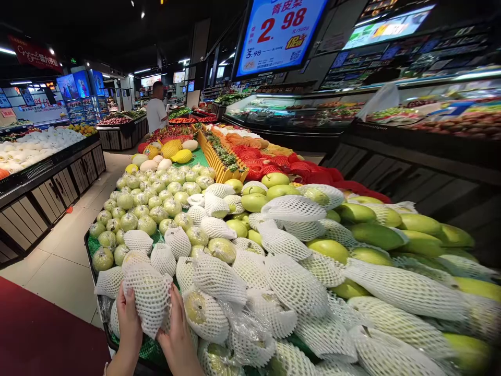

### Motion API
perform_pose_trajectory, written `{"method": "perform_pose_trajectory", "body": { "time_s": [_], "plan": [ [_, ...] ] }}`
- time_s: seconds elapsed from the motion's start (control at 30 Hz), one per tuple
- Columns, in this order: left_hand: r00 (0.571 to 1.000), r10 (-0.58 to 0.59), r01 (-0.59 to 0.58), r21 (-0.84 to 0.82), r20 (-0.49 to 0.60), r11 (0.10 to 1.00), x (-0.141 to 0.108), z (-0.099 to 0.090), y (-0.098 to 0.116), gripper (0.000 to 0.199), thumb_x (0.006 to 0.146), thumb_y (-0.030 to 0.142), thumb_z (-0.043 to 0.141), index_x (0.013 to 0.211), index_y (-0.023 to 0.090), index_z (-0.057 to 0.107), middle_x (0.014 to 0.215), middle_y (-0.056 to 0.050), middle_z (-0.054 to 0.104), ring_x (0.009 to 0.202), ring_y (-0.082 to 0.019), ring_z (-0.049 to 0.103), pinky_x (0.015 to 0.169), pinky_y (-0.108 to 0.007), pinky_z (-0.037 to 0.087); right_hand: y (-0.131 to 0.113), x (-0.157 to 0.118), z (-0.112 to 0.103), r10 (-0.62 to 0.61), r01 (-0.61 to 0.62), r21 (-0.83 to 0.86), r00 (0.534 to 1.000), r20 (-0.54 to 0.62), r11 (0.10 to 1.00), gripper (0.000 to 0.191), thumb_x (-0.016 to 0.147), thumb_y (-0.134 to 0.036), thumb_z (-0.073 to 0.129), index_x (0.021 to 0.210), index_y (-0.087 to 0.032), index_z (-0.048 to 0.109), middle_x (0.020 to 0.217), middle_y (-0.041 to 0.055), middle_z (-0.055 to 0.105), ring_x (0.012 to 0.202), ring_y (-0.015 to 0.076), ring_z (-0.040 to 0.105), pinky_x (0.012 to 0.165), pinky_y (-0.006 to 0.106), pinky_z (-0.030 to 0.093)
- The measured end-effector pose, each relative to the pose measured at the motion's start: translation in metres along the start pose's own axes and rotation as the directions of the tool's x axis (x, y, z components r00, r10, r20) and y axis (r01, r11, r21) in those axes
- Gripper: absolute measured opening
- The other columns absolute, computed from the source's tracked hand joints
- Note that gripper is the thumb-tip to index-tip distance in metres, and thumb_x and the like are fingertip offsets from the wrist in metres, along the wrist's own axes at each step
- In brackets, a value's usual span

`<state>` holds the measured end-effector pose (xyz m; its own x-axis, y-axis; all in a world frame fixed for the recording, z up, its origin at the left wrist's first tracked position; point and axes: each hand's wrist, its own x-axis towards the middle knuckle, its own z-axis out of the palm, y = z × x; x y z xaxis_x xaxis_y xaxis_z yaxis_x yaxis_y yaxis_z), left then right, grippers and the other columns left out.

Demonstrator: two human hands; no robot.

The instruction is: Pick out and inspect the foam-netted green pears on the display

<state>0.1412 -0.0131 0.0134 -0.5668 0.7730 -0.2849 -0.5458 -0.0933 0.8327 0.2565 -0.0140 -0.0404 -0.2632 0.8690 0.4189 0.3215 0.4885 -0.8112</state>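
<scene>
Between my two hands is a pale green fruit in a white foam net (147, 297), near the front left corner of the produce display. My left hand (130, 321) grips its left side, with the fingers partly hidden behind it. On the right side, my right hand (177, 329) is closed against the same netted fruit. Other foam-netted fruits (219, 279) lie around it, some also in clear film. Just behind are round green fruits in clear wrap (146, 224), stacked on a green mat (93, 245).
Long green fruits (368, 235) and red net bags (274, 164) fill the right side. A yellow slatted divider (217, 159) runs lengthwise. A price screen (279, 36) hangs above. Left is a tiled aisle (58, 266) beside another stand (50, 188). Someone in a white shirt (156, 115) stands farther back.
</scene>
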Motion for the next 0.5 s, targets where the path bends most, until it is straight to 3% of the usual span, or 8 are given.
{"method": "perform_pose_trajectory", "body": {
  "time_s": [0.1, 0.17, 0.23, 0.3, 0.37, 0.4, 0.5],
  "plan": [
    [0.996, 0.080, -0.081, 0.016, 0.041, 0.997, 0.002, 0.000, 0.002, 0.056, 0.069, 0.065, 0.077, 0.104, 0.023, 0.065, 0.104, -0.010, 0.075, 0.100, -0.029, 0.072, 0.080, -0.036, 0.061, 0.010, 0.000, 0.010, -0.017, 0.022, 0.042, 0.993, -0.117, 0.999, 0.081, 0.086, -0.004, 0.045, 0.159, -0.028, 0.023, 0.162, 0.0069, 0.029, 0.148, 0.0292, 0.031, 0.116, 0.045, 0.039],
    [0.996, 0.092, -0.092, -0.022, 0.015, 0.995, 0.005, -0.001, 0.006, 0.049, 0.068, 0.063, 0.079, 0.092, 0.023, 0.066, 0.093, -0.006, 0.076, 0.088, -0.025, 0.073, 0.073, -0.032, 0.061, 0.014, 0.001, 0.011, -0.013, 0.027, 0.133, 0.994, -0.105, 0.991, 0.076, 0.087, -0.009, 0.054, 0.157, -0.028, 0.029, 0.161, 0.0080, 0.032, 0.147, 0.0292, 0.032, 0.117, 0.042, 0.038],
    [0.993, 0.101, -0.105, -0.082, -0.057, 0.991, 0.008, 0.000, 0.014, 0.049, 0.062, 0.061, 0.084, 0.088, 0.023, 0.066, 0.086, -0.002, 0.075, 0.076, -0.020, 0.071, 0.065, -0.028, 0.059, 0.016, 0.002, 0.008, 0.004, 0.020, 0.280, 0.996, -0.086, 0.960, 0.063, 0.089, -0.017, 0.063, 0.148, -0.028, 0.045, 0.156, 0.0092, 0.041, 0.145, 0.0284, 0.038, 0.116, 0.039, 0.039],
    [0.984, 0.122, -0.137, -0.120, -0.128, 0.983, 0.010, 0.001, 0.023, 0.052, 0.056, 0.058, 0.088, 0.087, 0.023, 0.066, 0.082, 0.000, 0.073, 0.070, -0.017, 0.069, 0.060, -0.025, 0.057, 0.013, 0.004, 0.007, 0.095, -0.023, 0.465, 0.987, -0.131, 0.885, 0.045, 0.092, -0.026, 0.066, 0.136, -0.027, 0.058, 0.144, 0.0108, 0.055, 0.135, 0.0259, 0.051, 0.111, 0.036, 0.045],
    [0.972, 0.145, -0.172, -0.137, -0.184, 0.975, 0.011, 0.003, 0.031, 0.053, 0.054, 0.056, 0.089, 0.087, 0.023, 0.065, 0.083, 0.001, 0.072, 0.072, -0.018, 0.068, 0.061, -0.026, 0.057, 0.004, 0.007, 0.009, 0.255, -0.062, 0.648, 0.944, -0.208, 0.759, 0.037, 0.094, -0.037, 0.065, 0.129, -0.026, 0.062, 0.133, 0.0116, 0.062, 0.126, 0.0243, 0.058, 0.105, 0.035, 0.050],
    [0.968, 0.157, -0.185, -0.135, -0.194, 0.973, 0.011, 0.003, 0.034, 0.052, 0.056, 0.057, 0.088, 0.088, 0.023, 0.065, 0.084, 0.001, 0.072, 0.072, -0.018, 0.068, 0.061, -0.026, 0.057, -0.003, 0.008, 0.012, 0.329, -0.079, 0.737, 0.923, -0.201, 0.671, 0.044, 0.093, -0.045, 0.067, 0.132, -0.028, 0.060, 0.135, 0.0119, 0.061, 0.126, 0.0252, 0.058, 0.102, 0.036, 0.051],
    [0.951, 0.272, -0.282, -0.049, -0.150, 0.958, 0.009, 0.001, 0.032, 0.046, 0.068, 0.058, 0.081, 0.095, 0.024, 0.064, 0.091, 0.001, 0.070, 0.082, -0.018, 0.067, 0.068, -0.025, 0.056, -0.026, 0.012, 0.027, 0.412, -0.081, 0.942, 0.909, -0.064, 0.326, 0.093, 0.070, -0.077, 0.073, 0.147, -0.034, 0.045, 0.149, 0.0128, 0.050, 0.131, 0.0334, 0.054, 0.098, 0.044, 0.054]
  ]
}}
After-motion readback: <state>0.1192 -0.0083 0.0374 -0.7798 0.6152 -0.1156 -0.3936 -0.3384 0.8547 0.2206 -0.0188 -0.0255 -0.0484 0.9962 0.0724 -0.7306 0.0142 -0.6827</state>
